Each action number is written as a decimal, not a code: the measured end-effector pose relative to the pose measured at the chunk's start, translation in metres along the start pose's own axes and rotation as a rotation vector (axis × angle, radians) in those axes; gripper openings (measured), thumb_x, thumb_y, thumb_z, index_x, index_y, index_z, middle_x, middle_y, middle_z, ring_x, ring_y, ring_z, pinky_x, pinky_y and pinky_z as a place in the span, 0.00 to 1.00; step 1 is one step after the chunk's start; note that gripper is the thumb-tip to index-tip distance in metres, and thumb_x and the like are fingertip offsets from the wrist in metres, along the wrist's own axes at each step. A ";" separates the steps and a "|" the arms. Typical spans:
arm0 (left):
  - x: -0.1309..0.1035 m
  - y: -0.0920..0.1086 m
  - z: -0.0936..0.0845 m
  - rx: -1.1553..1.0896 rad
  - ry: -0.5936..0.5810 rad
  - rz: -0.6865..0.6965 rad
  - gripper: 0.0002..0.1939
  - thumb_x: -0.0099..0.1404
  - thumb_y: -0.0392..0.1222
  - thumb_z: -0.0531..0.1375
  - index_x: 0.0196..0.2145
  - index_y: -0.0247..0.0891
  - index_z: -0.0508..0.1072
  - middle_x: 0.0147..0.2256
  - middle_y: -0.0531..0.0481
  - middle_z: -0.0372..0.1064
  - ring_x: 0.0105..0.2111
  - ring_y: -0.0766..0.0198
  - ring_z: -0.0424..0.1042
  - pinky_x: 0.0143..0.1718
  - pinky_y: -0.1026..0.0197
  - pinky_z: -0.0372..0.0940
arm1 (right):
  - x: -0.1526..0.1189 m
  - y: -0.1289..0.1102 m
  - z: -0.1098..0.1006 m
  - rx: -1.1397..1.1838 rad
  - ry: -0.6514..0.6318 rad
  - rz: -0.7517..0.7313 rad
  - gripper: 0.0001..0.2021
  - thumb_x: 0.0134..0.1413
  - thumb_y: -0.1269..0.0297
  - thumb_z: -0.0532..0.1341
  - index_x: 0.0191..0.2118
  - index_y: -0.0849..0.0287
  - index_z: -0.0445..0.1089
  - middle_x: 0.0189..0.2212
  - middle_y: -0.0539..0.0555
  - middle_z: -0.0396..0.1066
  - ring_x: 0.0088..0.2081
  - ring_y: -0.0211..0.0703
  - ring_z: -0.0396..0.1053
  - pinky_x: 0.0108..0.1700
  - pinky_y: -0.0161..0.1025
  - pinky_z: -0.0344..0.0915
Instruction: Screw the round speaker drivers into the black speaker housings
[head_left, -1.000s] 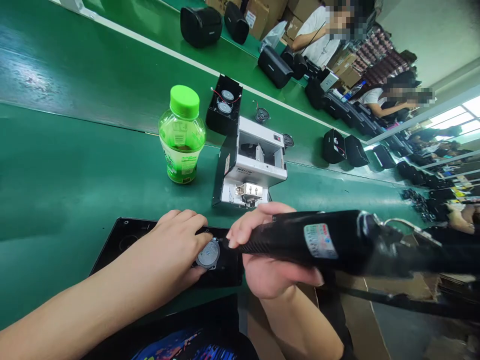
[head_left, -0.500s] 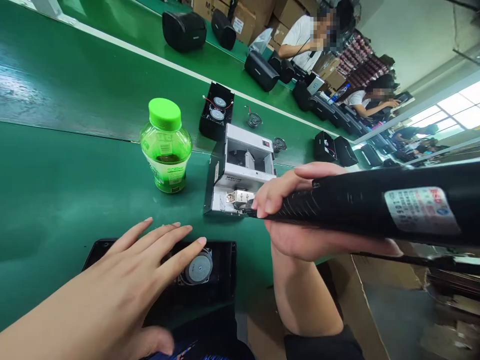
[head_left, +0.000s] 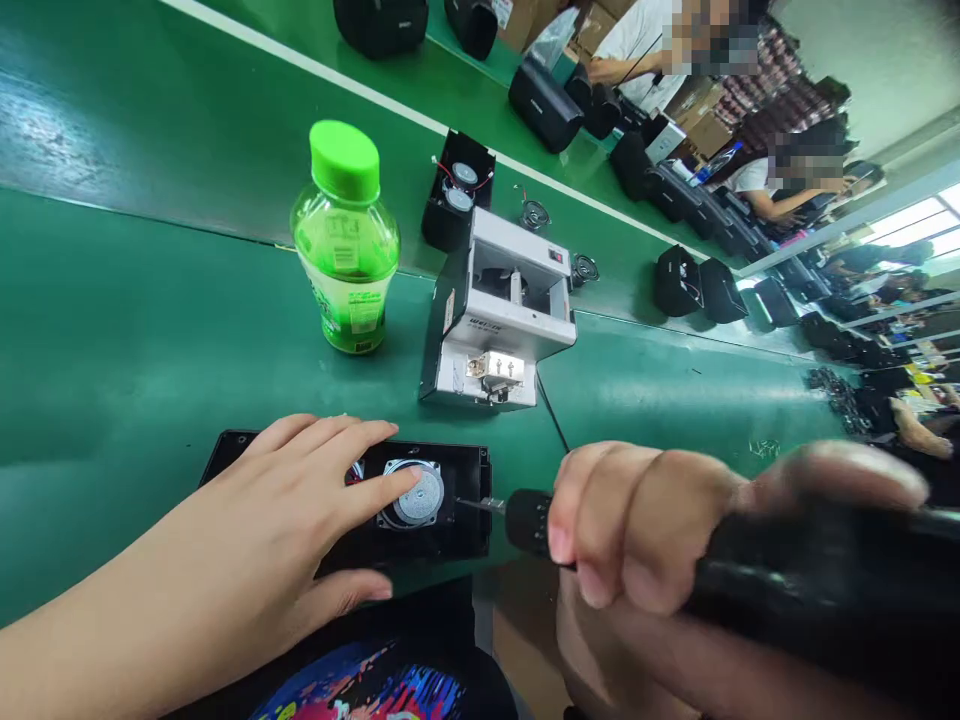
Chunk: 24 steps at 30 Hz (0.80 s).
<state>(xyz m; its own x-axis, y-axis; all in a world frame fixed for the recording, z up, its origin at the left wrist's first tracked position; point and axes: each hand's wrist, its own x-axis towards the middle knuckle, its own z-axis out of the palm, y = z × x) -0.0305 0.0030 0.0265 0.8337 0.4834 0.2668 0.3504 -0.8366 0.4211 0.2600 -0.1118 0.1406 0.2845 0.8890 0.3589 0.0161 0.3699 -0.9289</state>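
My left hand [head_left: 292, 510] lies with fingers spread over a black speaker box [head_left: 471, 535] on the near side of the bench. Its index fingertip is at a round silver speaker driver [head_left: 421, 500] inside the box; the rest of that hand hides the box's left part. In my right hand [head_left: 637, 515], fingers wrapped around it, is a black electric screwdriver [head_left: 526, 520]. The bit points left, over the right end of the box and just beside the driver. Whether a screw sits on the tip is too small to tell.
Behind the box stands a grey-white screw feeder [head_left: 491, 335], with a green-capped bottle [head_left: 349, 260] to its left. Farther back are an open speaker box [head_left: 450, 215] and two loose drivers. Co-workers sit across the line, among more black speakers [head_left: 544, 105].
My right hand has brought the screwdriver from the screw feeder down to the speaker box. My left hand has settled lower onto the box, its index finger now at the driver. The view has shifted.
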 end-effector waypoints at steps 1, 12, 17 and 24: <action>0.005 0.002 0.000 0.005 0.011 0.000 0.36 0.72 0.49 0.81 0.74 0.61 0.85 0.73 0.41 0.84 0.65 0.30 0.86 0.66 0.25 0.81 | -0.008 0.002 0.002 0.003 -0.036 0.007 0.14 0.94 0.46 0.64 0.68 0.27 0.87 0.25 0.41 0.78 0.20 0.42 0.74 0.32 0.47 0.82; 0.033 0.013 0.007 0.057 -0.077 -0.051 0.21 0.73 0.42 0.80 0.61 0.54 0.90 0.60 0.40 0.88 0.56 0.33 0.87 0.56 0.31 0.76 | -0.037 0.029 0.016 -0.003 0.089 0.027 0.17 0.94 0.44 0.62 0.64 0.36 0.90 0.25 0.43 0.77 0.21 0.47 0.76 0.30 0.51 0.81; 0.036 0.014 0.005 0.061 -0.104 -0.109 0.22 0.70 0.42 0.82 0.59 0.56 0.93 0.55 0.42 0.87 0.51 0.36 0.85 0.52 0.36 0.72 | -0.038 0.031 0.016 -0.012 0.126 0.022 0.16 0.90 0.39 0.68 0.63 0.36 0.89 0.25 0.42 0.78 0.21 0.47 0.77 0.31 0.52 0.82; 0.037 0.014 0.007 0.090 -0.109 -0.115 0.20 0.70 0.43 0.82 0.58 0.56 0.94 0.55 0.43 0.87 0.50 0.37 0.84 0.50 0.38 0.69 | -0.038 0.039 0.018 -0.007 0.110 0.025 0.15 0.93 0.44 0.65 0.63 0.37 0.90 0.25 0.43 0.79 0.22 0.47 0.77 0.31 0.51 0.83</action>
<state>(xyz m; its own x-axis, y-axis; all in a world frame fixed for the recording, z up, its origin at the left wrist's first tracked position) 0.0081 0.0071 0.0361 0.8256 0.5505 0.1238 0.4786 -0.7994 0.3631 0.2329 -0.1265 0.0920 0.3884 0.8628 0.3235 0.0141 0.3455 -0.9383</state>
